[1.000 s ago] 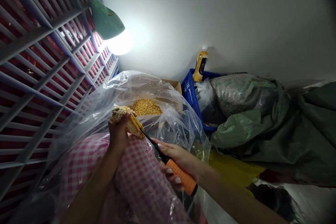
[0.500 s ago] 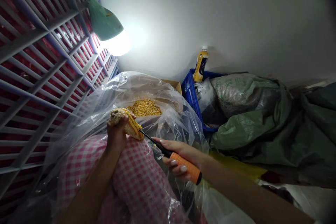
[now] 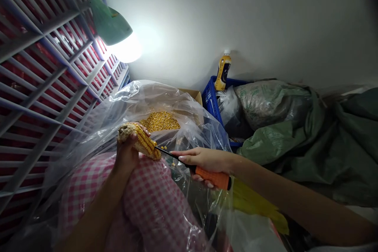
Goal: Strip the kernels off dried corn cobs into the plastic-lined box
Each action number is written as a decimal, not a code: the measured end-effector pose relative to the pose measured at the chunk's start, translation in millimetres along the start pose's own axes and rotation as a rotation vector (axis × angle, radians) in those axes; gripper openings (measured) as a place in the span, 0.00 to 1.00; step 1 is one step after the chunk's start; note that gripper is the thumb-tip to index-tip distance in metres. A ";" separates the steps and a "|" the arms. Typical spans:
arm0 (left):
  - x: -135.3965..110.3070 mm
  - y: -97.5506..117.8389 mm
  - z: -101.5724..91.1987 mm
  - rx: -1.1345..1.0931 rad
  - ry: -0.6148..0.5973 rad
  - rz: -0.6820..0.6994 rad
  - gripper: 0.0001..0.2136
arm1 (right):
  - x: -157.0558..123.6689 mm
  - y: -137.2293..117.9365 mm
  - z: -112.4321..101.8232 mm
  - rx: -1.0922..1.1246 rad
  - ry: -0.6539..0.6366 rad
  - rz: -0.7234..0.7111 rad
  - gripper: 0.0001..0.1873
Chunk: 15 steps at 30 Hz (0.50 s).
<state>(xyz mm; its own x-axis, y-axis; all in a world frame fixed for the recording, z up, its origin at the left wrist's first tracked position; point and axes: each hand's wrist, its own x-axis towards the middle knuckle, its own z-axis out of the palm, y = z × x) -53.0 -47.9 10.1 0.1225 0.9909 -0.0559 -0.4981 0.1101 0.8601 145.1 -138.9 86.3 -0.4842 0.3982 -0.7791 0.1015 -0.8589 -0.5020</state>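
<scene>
My left hand (image 3: 129, 149) is closed around a corn cob (image 3: 145, 141), above my knee in pink checked cloth (image 3: 153, 189). Part of the cob is stripped bare, while rows of yellow kernels remain on the side toward my right hand. In my right hand (image 3: 203, 159) is a screwdriver (image 3: 211, 177) with an orange handle and a thin black shaft. Its tip touches the kernels at the near end of the cob. A few loose kernels show beside the shaft. Behind the cob, a heap of corn kernels (image 3: 161, 121) lies in a clear plastic sheet (image 3: 195, 136).
A lit green lamp (image 3: 110, 21) hangs from a slatted plastic crate (image 3: 56, 75) on the left. At the right stands a blue basket (image 3: 210, 100) with a yellow drink bottle (image 3: 223, 71) and stuffed sacks (image 3: 274, 100). A white wall rises behind.
My right hand has tilted the screwdriver flatter, its handle rising and shifting right. Loose kernels now show by the shaft. The left hand still holds the cob, and the view has shifted slightly.
</scene>
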 end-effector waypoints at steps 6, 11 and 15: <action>2.2 0.1 -2.1 0.014 0.013 -0.002 0.19 | 14.3 13.4 25.9 0.369 -0.040 -0.045 0.25; 0.8 0.8 -0.3 0.015 -0.012 -0.004 0.19 | 28.9 25.3 79.0 0.814 -0.026 -0.049 0.28; 1.0 3.1 -0.1 0.002 -0.006 0.013 0.21 | 33.9 29.8 88.6 0.915 -0.177 0.038 0.39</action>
<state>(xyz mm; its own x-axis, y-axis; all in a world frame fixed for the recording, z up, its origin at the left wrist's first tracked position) -54.5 -46.6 12.6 0.1211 0.9918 -0.0419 -0.4978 0.0972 0.8618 54.8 -179.5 78.2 -0.6280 0.3740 -0.6824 -0.5675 -0.8202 0.0727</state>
